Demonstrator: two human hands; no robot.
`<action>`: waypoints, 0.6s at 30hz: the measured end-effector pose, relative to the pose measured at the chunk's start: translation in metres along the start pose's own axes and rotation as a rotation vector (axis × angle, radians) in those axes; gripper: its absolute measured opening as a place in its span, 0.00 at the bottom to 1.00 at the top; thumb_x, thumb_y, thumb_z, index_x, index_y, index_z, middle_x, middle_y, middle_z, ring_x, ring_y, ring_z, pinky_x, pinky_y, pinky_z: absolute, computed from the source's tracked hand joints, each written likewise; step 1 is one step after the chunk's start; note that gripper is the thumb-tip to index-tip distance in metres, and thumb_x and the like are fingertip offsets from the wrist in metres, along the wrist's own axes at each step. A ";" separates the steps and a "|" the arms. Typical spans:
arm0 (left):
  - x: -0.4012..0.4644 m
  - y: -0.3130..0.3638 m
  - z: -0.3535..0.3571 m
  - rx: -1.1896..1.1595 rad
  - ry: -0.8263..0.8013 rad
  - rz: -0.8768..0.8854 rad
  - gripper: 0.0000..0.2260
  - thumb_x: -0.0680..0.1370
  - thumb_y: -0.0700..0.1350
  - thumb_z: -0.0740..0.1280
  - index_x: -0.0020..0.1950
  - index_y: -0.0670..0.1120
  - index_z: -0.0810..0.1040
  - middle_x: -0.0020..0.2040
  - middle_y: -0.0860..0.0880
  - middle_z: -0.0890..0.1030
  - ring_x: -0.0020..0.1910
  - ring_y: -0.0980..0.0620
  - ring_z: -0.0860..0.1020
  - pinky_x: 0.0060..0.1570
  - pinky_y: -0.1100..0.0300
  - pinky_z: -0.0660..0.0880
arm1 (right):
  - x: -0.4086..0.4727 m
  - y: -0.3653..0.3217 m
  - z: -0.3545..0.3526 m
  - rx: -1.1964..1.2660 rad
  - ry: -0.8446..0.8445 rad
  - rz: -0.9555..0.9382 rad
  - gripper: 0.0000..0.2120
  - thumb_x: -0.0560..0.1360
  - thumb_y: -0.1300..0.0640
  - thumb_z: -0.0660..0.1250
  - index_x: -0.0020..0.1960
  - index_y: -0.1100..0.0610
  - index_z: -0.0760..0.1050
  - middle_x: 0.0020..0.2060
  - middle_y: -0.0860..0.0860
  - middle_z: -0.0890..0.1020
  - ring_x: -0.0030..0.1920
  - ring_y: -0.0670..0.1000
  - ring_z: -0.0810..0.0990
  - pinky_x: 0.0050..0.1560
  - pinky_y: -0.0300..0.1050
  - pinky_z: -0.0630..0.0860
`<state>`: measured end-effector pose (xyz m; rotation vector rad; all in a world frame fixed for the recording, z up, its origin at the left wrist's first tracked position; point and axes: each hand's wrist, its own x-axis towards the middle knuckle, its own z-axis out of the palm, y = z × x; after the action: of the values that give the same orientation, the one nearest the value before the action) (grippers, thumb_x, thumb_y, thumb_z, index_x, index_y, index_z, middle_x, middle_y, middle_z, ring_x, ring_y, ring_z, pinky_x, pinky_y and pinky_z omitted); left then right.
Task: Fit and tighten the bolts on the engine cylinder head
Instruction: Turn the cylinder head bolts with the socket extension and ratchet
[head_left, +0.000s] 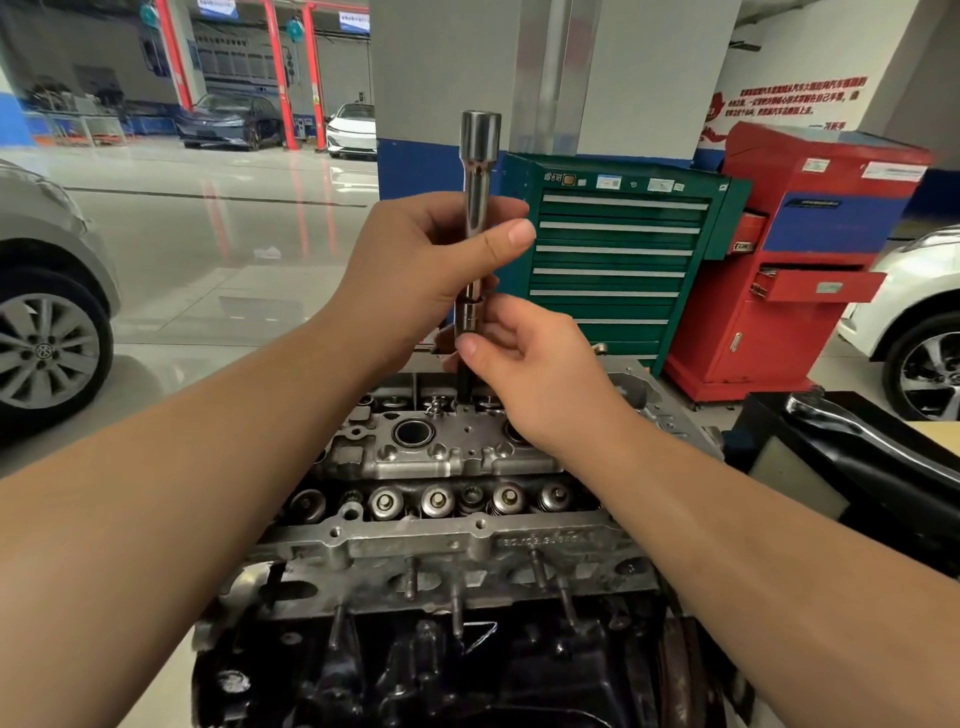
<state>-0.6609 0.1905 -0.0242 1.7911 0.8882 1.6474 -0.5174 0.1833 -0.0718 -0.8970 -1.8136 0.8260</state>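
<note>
Behind the work stand a green tool chest and a red tool cabinet on a glossy workshop floor, with parked cars around. Up front sits the cylinder head, a bare metal casting on its engine block, with a row of valve springs across its middle and open round wells along the top. Above its far edge a long chrome socket extension stands upright. The left hand wraps its fingers and thumb around the upper shaft, while the right hand pinches the short socket at its lower end. A dark shank runs down from there into the head; it looks like a bolt, though the fingers hide the join. The polished steel is stiff and fairly heavy, and probably slick if oily, so a firm grasp low on the socket should steer best, with the upper hand keeping the shaft straight. Tilting it could cross the threads in the softer casting, so the first turns are best made gently by hand.
</note>
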 end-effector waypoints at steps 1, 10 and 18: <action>0.000 0.000 0.000 0.005 -0.003 0.006 0.09 0.76 0.48 0.77 0.56 0.53 0.86 0.46 0.53 0.87 0.44 0.57 0.83 0.44 0.61 0.81 | 0.000 0.000 0.000 -0.008 0.019 0.001 0.08 0.79 0.60 0.70 0.57 0.52 0.80 0.51 0.47 0.87 0.53 0.45 0.85 0.63 0.54 0.80; 0.000 -0.001 -0.003 -0.053 0.111 -0.009 0.06 0.75 0.46 0.78 0.49 0.51 0.85 0.44 0.46 0.88 0.42 0.46 0.87 0.44 0.56 0.83 | 0.005 0.001 0.002 0.026 0.102 0.002 0.12 0.71 0.47 0.74 0.53 0.47 0.79 0.47 0.45 0.86 0.48 0.45 0.85 0.57 0.53 0.82; 0.001 0.002 -0.002 -0.020 0.130 0.023 0.11 0.74 0.46 0.80 0.55 0.48 0.85 0.48 0.49 0.86 0.47 0.43 0.86 0.51 0.50 0.83 | 0.006 0.003 0.003 0.009 0.092 -0.013 0.12 0.77 0.60 0.70 0.54 0.44 0.78 0.52 0.48 0.86 0.56 0.50 0.84 0.62 0.59 0.80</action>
<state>-0.6625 0.1899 -0.0224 1.7018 0.9071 1.7979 -0.5212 0.1891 -0.0729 -0.9026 -1.7335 0.7718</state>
